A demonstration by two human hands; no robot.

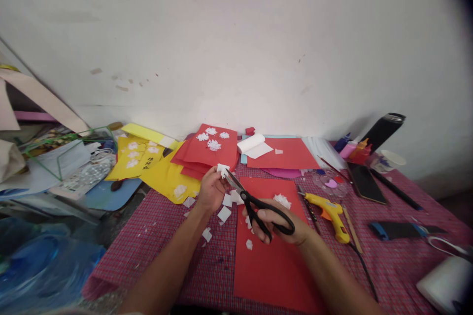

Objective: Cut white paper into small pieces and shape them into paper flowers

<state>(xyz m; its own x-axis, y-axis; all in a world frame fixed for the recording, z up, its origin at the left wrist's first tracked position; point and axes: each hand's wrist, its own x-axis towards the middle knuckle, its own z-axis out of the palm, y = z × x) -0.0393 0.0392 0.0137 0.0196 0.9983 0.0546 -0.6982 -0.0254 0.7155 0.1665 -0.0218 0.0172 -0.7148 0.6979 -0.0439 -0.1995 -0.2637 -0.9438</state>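
Note:
Pinched in the fingers of my left hand (213, 190) is a small piece of white paper (222, 170). My right hand (275, 221) grips black-handled scissors (254, 204), their blades parted and reaching toward that piece. Beneath the right hand lies a red paper sheet (275, 275) with a white paper flower (282, 201) and a small white scrap (249, 244) on it; another white flower is partly hidden by the hand. Several loose white paper squares (224, 214) rest on the checked tablecloth (162, 236) between my arms.
Behind are red sheets with white flowers (213, 145), yellow sheets (162, 177) and a white paper roll (251, 143). To the right lie a yellow glue gun (328, 209) with its cord, a phone (367, 183), paint bottles (349, 148) and a tilted black flask (384, 133).

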